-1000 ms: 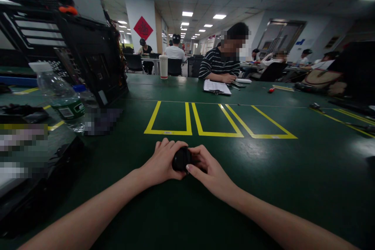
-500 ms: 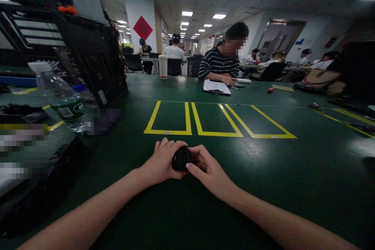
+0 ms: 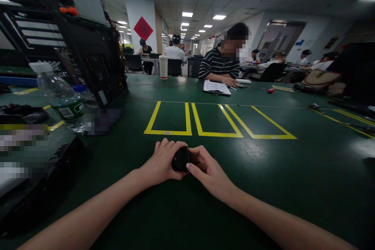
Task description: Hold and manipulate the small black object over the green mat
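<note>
A small round black object sits between both hands, low over the green table. My left hand is curled round its left side, fingers closed on it. From the right, my right hand pinches it with thumb and fingers. Most of the object is hidden by the fingers, so I cannot name it. Just beyond the hands lie yellow tape rectangles marked on the table.
A clear water bottle and a black open computer case stand at the left. Dark gear lies along the left edge. Across the table a person in a striped shirt sits by a clipboard. A white cup stands further back.
</note>
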A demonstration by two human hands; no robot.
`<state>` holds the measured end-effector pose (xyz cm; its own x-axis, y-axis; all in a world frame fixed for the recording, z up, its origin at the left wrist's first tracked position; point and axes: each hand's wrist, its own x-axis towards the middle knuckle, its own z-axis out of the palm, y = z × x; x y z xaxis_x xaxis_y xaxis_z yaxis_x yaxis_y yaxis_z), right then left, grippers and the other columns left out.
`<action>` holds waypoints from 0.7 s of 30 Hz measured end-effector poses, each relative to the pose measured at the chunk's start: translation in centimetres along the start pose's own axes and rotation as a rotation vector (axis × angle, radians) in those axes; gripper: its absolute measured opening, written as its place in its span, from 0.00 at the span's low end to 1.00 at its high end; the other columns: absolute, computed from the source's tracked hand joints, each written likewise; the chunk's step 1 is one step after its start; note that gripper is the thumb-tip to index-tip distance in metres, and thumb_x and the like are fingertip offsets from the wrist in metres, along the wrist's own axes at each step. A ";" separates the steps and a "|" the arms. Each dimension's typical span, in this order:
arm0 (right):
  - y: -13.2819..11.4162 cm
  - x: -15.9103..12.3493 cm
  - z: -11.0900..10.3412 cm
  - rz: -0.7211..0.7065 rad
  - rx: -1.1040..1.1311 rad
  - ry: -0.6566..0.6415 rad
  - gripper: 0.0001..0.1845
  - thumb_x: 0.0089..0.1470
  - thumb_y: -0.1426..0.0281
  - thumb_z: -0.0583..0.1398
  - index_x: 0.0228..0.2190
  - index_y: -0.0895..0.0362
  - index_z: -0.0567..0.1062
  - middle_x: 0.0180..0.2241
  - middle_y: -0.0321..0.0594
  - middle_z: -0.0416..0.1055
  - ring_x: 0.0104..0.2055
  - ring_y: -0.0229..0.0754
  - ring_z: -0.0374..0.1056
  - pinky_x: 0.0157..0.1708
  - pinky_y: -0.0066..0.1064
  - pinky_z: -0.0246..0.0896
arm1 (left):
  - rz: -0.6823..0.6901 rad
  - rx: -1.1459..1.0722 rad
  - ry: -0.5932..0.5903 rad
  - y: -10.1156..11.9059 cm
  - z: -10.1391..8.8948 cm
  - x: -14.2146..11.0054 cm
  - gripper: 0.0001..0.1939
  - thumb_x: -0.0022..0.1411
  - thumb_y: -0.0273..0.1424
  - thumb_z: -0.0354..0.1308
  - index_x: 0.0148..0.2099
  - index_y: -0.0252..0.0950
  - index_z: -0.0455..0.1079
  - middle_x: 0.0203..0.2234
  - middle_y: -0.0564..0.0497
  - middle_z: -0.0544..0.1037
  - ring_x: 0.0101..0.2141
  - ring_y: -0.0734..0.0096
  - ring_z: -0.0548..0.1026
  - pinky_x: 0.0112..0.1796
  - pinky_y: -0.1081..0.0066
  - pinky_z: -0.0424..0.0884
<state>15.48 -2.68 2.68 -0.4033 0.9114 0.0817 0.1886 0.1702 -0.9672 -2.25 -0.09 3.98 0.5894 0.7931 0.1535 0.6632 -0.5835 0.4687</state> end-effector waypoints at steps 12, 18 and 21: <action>0.3 0.3 0.1 0.018 0.029 0.012 0.13 0.52 0.68 0.53 0.41 0.55 0.63 0.40 0.39 0.64 0.42 0.39 0.63 0.42 0.35 0.61 | 0.012 0.002 0.001 -0.3 0.2 0.0 0.28 0.46 0.36 0.59 0.50 0.42 0.54 0.42 0.50 0.65 0.37 0.63 0.61 0.38 0.64 0.57; 0.4 0.2 0.1 -0.057 -0.005 0.067 0.10 0.50 0.69 0.54 0.38 0.53 0.64 0.39 0.37 0.64 0.42 0.39 0.63 0.41 0.34 0.61 | 0.001 0.044 0.059 -0.6 0.7 0.2 0.31 0.43 0.36 0.61 0.49 0.42 0.55 0.40 0.50 0.66 0.36 0.62 0.61 0.36 0.65 0.56; 0.6 0.5 0.1 -0.056 0.080 0.069 0.08 0.51 0.69 0.54 0.36 0.54 0.65 0.38 0.36 0.64 0.42 0.39 0.63 0.42 0.34 0.61 | 0.012 0.026 0.020 -0.5 0.6 0.2 0.30 0.45 0.38 0.59 0.50 0.42 0.54 0.41 0.50 0.65 0.37 0.62 0.61 0.37 0.64 0.57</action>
<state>15.31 -2.13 2.10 -0.3479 0.9254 0.1502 0.0938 0.1938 -0.9766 -2.23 0.24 3.20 0.5883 0.7892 0.1760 0.6681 -0.5971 0.4439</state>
